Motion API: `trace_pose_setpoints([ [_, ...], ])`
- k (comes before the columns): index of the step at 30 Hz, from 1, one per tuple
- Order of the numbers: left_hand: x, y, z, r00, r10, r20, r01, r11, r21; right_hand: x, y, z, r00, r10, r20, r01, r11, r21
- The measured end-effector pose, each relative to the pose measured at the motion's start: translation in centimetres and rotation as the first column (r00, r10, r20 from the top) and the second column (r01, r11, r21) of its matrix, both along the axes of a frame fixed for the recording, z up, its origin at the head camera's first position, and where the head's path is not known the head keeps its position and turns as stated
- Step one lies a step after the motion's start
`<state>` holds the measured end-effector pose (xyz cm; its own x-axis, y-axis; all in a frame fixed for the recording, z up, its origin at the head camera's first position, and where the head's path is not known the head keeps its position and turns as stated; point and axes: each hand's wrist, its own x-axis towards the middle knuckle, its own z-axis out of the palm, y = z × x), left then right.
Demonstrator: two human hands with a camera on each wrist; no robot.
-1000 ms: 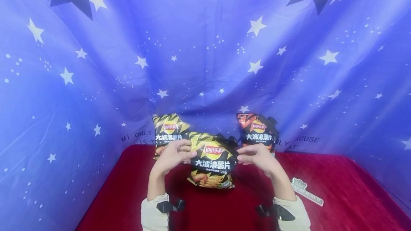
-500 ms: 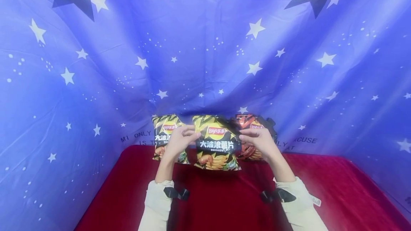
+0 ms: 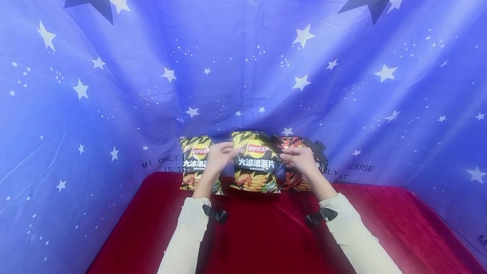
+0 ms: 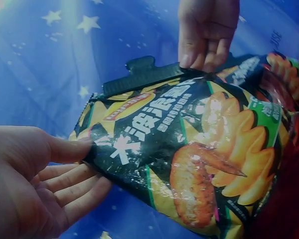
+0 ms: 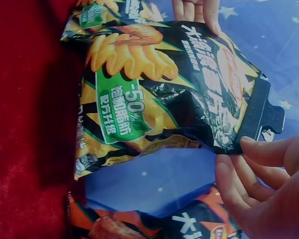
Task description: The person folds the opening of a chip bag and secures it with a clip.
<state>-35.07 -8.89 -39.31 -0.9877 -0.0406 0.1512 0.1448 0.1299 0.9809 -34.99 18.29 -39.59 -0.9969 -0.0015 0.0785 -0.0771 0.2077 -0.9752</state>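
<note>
A yellow-and-black bag of potato chips (image 3: 255, 164) stands upright at the table's back, between two other bags. My left hand (image 3: 220, 155) pinches its left edge, thumb in front and fingers behind, as the left wrist view shows. On the opposite edge, my right hand (image 3: 299, 160) pinches the bag's upper corner, close to the end of a black clip (image 5: 256, 110) that clamps the top. To the left is a matching yellow chip bag (image 3: 193, 160), partly covered by my left hand. A red-and-black chip bag (image 3: 293, 181) on the right is partly hidden behind my right hand.
Red cloth covers the table (image 3: 262, 231). Just behind the bags hangs a blue curtain (image 3: 243, 88) with stars. Another black clip (image 3: 316, 149) sits on the red bag's top corner. Black straps circle both sleeved wrists.
Both hands have carried the middle chip bag away from me, back into line with the other two. The pale ruler-like clip at right has become hidden by my right sleeve.
</note>
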Motion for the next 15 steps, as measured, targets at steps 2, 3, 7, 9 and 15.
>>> trace_pose_setpoints([
  [2,-0.4,0.2,-0.2,1.000,0.011,0.002,-0.011,1.000,0.005,-0.4,-0.1,-0.4,1.000,-0.021,0.004,0.021,1.000,0.004],
  [3,-0.7,0.3,-0.4,1.000,0.014,0.006,-0.015,1.000,0.010,-0.6,-0.2,-0.6,0.999,-0.034,0.003,0.034,0.999,0.006],
  [7,-1.4,0.7,-1.2,0.999,0.029,0.021,-0.030,0.999,0.022,-1.6,-0.5,-1.5,0.996,-0.092,0.009,0.092,0.995,0.033],
  [9,-1.8,0.9,-1.5,0.999,0.033,0.035,-0.034,0.999,0.018,-1.9,-0.6,-1.8,0.993,-0.121,0.012,0.120,0.992,0.045],
  [15,-2.4,1.5,-2.2,0.998,0.047,0.036,-0.047,0.999,0.007,-2.3,-0.9,-2.5,0.983,-0.182,0.019,0.180,0.980,0.088],
])
